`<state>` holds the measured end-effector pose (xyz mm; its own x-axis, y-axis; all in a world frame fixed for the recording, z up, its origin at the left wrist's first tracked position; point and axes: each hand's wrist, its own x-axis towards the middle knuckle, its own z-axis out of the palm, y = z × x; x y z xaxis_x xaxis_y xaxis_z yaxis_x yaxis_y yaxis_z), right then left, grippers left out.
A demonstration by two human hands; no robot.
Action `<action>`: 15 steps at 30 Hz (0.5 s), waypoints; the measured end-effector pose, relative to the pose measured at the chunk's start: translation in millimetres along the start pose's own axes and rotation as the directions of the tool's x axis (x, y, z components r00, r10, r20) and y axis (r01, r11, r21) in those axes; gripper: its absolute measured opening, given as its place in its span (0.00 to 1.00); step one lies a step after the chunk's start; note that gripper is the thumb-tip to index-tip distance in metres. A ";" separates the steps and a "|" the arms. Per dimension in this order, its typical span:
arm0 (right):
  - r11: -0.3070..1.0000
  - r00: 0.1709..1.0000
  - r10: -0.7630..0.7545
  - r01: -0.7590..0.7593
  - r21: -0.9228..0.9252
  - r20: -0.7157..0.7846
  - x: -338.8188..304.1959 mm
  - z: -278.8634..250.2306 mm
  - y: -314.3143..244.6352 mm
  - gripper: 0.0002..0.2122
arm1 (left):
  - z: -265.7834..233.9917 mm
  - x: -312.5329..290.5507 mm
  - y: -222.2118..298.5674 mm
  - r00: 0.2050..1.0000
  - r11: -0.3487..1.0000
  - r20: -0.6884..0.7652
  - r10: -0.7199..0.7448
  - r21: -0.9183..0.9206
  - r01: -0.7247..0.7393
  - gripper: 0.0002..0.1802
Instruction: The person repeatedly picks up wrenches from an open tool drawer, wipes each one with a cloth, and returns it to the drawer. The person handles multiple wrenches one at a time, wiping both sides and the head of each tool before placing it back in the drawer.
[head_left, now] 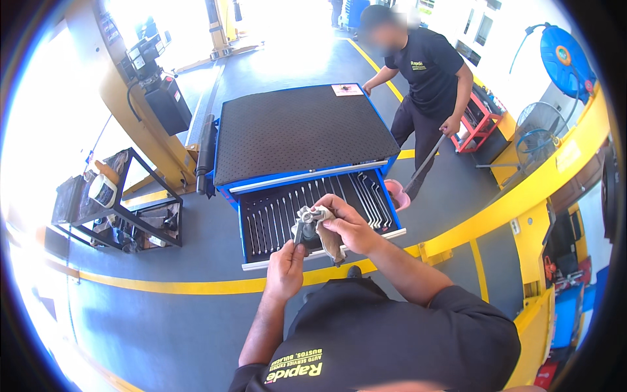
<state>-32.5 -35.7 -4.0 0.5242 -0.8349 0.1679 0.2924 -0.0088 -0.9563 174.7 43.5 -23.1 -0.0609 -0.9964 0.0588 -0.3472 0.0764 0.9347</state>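
Observation:
My left hand [286,266] grips the lower end of a metal wrench [298,232] between thumb and fingers. A crumpled, soiled pale rag [330,243] is pinched in my right hand [349,225], bunched around the wrench's upper end. Both hands are held over the open drawer [392,233] of a blue tool cabinet [222,191]. Inside it, a row of combination wrenches [283,217] lies side by side on a dark liner. Several longer, bent-ended wrenches [369,199] are at the drawer's right. My hands hide the drawer's middle.
A co-worker [428,72] stands right of the cabinet, one hand on it, the other holding a long handle [428,157] above a pink container [397,195]. A black metal rack [134,209] stands left. A yellow beam [480,225] curves along the right.

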 end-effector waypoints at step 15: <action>0.847 0.985 -0.174 0.153 -0.510 0.008 2.5 -1.3 -13.3 0.16 | -30.4 9.8 3.4 0.988 0.985 0.126 0.091 0.135 -0.108 0.13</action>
<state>-36.1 -38.5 8.8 0.4715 -0.8165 0.3331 -0.0798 -0.4157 -0.9060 201.4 32.9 -8.7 -0.2096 -0.9728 0.0986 -0.4616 0.1874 0.8671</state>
